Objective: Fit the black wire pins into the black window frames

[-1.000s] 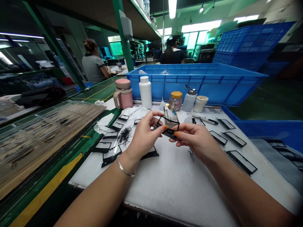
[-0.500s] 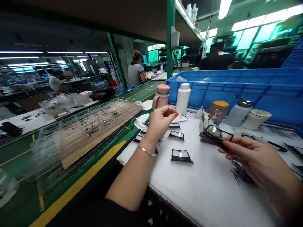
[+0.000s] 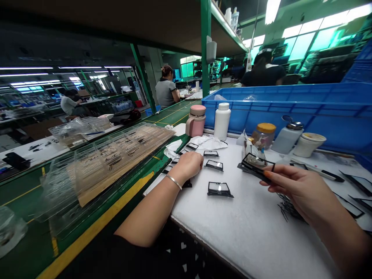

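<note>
My right hand [image 3: 293, 186] pinches a thin black rectangular frame [image 3: 255, 163] between thumb and fingers, holding it tilted above the white padded mat [image 3: 247, 244]. Beneath that hand lies a loose tangle of fine black bristles [image 3: 287, 207]. My left hand [image 3: 188, 164], with a thin metal bangle [image 3: 173, 181] on the wrist, rests curled on the mat's left edge. Nearest it lie similar black frames with glossy panes [image 3: 214, 165], [image 3: 210, 153]. Another frame [image 3: 219, 189] lies flat nearer me. Part of one frame is hidden under my left hand.
A long blue plastic crate [image 3: 290, 112] stands behind the mat, fronted by a pink mug [image 3: 196, 121], white bottle [image 3: 222, 121], yellow-lidded jar [image 3: 264, 135] and pump dispenser [image 3: 287, 139]. A clear tray [image 3: 116, 155] of small dark parts lies left. A seated co-worker [image 3: 165, 91] works farther along.
My left hand has come down from a raised pinch to rest on the mat, and my right hand keeps the same frame. Earlier, both hands held that frame together above the mat.
</note>
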A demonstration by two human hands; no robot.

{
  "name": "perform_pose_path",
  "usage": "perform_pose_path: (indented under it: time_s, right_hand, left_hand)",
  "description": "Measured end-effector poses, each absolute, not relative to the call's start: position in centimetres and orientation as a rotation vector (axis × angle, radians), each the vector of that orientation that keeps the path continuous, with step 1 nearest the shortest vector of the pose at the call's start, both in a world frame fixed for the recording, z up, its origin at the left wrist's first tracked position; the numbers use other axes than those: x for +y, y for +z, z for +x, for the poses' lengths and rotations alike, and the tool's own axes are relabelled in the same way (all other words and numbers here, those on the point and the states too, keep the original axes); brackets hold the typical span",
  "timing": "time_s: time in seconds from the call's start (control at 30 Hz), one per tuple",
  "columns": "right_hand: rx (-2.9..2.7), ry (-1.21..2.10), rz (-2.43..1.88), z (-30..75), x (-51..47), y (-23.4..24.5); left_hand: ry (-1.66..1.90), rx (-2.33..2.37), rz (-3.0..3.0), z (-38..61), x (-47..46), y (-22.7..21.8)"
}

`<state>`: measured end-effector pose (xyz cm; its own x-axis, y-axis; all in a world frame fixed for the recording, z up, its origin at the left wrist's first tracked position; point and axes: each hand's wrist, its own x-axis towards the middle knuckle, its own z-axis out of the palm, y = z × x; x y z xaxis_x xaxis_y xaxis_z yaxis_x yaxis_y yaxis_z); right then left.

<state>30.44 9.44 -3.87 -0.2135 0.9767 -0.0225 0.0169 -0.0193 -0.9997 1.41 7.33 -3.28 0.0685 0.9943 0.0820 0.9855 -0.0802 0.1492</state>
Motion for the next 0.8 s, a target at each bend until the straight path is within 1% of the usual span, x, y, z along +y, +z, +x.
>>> perform_pose_path:
  time_s: [0.27,0.43,0.6,0.7,0.8]
  right_hand:
    - [-1.381,1.338,-1.128,30.5,9.6,-4.3]
    - [-1.386,1.328,-1.109,30.5,9.4,-4.0]
    - [-1.396,1.337,-1.084,30.5,9.3,-4.0]
    - [-1.418,1.346,-1.069,30.5,9.4,-4.2]
    - [-1.434,1.367,-1.063,30.5,9.5,-4.3]
  left_hand:
    - [0.206,2.137,2.275,1.2,7.1,-3.1]
    - [0.264,2.108,2.272,1.3,7.0,-3.4]
    - [0.529,2.057,2.238,0.1,7.3,-3.0]
    - [0.740,2.014,2.184,-0.3,7.6,-1.7]
    - [0.862,1.894,2.165,0.4,7.8,-0.3]
